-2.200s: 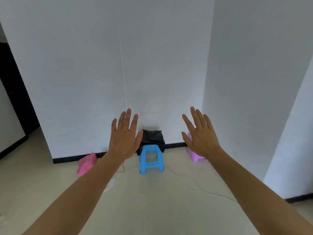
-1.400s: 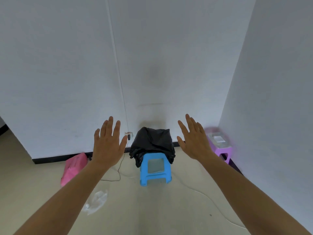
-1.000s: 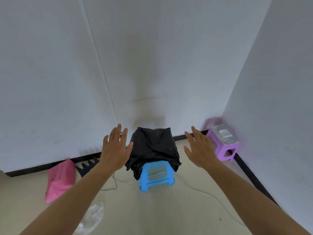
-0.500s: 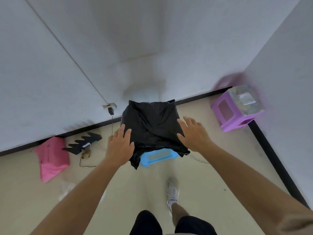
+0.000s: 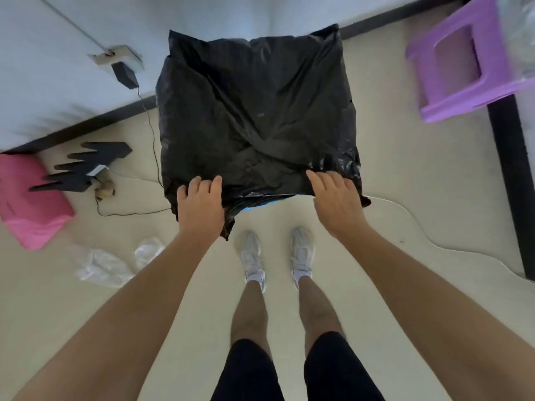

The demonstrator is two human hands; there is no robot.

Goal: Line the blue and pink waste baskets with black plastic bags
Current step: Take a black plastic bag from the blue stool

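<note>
Hands [image 5: 266,204] now down on black bag [image 5: 254,111]

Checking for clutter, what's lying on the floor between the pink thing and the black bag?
In the head view: a black jagged-edged piece and a thin black cord.

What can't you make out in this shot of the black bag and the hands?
Head view only:
- Blue item under the black bag: nearly all covered, only a sliver shows.
- Fingertips of the left hand and right hand: grip unclear against the plastic.
- Purple stool: blurred, cut by the right edge.
</note>
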